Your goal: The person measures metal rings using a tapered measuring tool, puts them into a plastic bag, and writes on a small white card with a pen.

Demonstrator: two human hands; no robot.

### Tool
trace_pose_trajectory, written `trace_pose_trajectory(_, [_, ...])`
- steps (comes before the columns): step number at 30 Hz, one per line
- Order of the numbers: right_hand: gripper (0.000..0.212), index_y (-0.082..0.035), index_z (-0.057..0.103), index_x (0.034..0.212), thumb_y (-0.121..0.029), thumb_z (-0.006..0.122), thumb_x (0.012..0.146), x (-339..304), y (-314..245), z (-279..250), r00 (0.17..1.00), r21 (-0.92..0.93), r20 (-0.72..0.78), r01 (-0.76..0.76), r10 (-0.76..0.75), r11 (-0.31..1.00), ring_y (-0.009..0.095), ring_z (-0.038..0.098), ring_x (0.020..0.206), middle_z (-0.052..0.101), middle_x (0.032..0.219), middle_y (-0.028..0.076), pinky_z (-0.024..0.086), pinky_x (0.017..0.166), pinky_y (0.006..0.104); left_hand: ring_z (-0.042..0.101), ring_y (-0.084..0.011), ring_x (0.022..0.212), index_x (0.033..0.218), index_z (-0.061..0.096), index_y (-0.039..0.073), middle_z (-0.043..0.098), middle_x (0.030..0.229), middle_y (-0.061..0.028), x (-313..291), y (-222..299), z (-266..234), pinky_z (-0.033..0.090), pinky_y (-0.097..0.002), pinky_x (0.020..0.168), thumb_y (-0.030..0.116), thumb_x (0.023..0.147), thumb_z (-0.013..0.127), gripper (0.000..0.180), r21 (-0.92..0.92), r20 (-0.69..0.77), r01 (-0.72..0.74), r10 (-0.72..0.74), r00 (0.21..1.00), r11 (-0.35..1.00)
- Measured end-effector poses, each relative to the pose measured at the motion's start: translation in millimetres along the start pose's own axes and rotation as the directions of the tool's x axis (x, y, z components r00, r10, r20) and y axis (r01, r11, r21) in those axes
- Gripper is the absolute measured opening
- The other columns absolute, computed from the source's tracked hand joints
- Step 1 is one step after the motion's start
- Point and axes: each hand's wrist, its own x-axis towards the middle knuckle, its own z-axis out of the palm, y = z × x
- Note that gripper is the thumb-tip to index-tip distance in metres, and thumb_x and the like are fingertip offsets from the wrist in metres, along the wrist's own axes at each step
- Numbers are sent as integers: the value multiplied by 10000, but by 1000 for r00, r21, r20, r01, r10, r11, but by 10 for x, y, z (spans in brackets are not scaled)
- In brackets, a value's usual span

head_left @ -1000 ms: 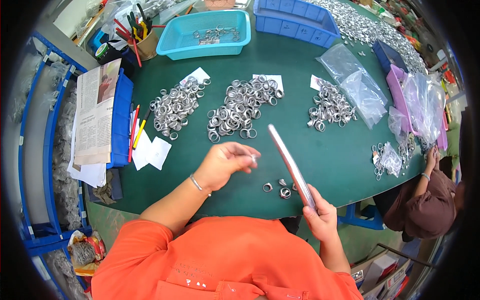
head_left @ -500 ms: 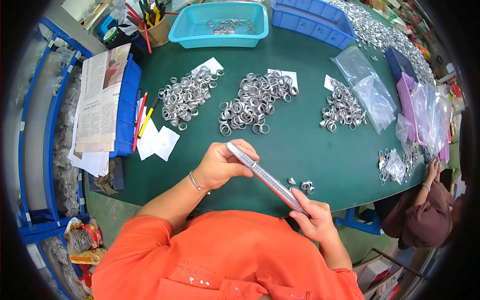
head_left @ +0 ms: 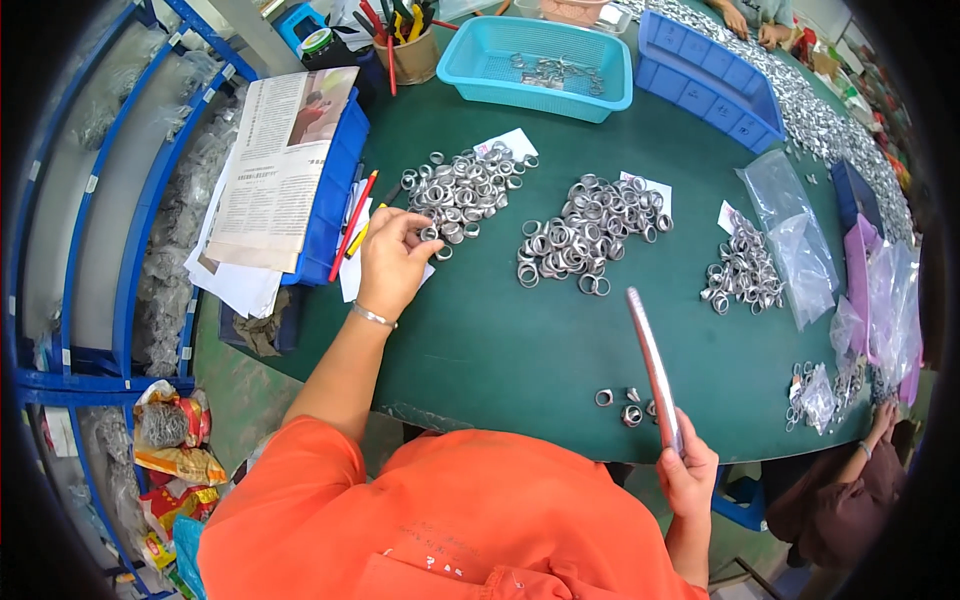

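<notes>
My left hand [head_left: 392, 265] is at the near edge of the left pile of silver-coloured metal rings [head_left: 468, 188]. Its thumb and fingers are curled around one ring [head_left: 429, 234]. A long, tapered metal ring mandrel [head_left: 652, 362] stands tilted up from my right hand [head_left: 690, 474], which grips its lower end. No ring shows on the mandrel. Just left of it, several loose rings [head_left: 630, 414] lie near the table's front edge. A middle pile of rings [head_left: 590, 232] and a smaller right pile [head_left: 746, 265] rest farther back, with paper slips beside them.
A turquoise basket [head_left: 540, 35] and a blue bin [head_left: 710, 88] stand at the back. Newspaper [head_left: 270, 180] covers a blue crate at left, with pencils and papers beside it. Plastic bags [head_left: 790, 225] lie at right. Other people's hands are at the far and right edges.
My left hand has left the mandrel and moved to the left pile. My right hand has swung the mandrel to a more upright tilt. The whole view has shifted.
</notes>
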Motion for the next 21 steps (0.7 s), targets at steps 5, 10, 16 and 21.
trace_pose_trajectory(5, [490,77,447,1279,-70,605,839,24,6,19,991,-79,-22,127,-129,989,28,425,548,549,781,-6,328,477,168,596,-159,649,948,599,-13,536,880,-88,1,-54,64,508,-268,626,-81,674,691,297,-40,0,40,-40,999,998])
trace_pose_trajectory(10, [491,59,426,1303,-50,581,849,77,-84,70,997,-40,-38,60,-61,997,18,417,557,547,804,-11,326,484,166,540,-144,664,776,607,22,543,836,-60,-233,519,282,451,-250,576,-45,698,676,124,-169,164,-358,385,908,918])
trace_pose_trajectory(16, [459,56,457,1280,-37,587,850,86,-128,147,989,-104,-22,141,-145,984,34,453,639,558,823,-14,366,560,171,558,-272,868,904,585,82,518,935,-80,-880,969,957,477,-349,715,75,683,715,257,-484,578,-524,706,410,701])
trace_pose_trajectory(21, [478,71,458,1271,-60,605,835,-1,-44,97,992,-109,-46,110,-116,988,57,507,726,603,915,34,417,655,186,558,-170,685,893,607,35,554,824,-69,-755,1038,831,463,-293,599,34,772,665,134,-524,679,9,412,608,851])
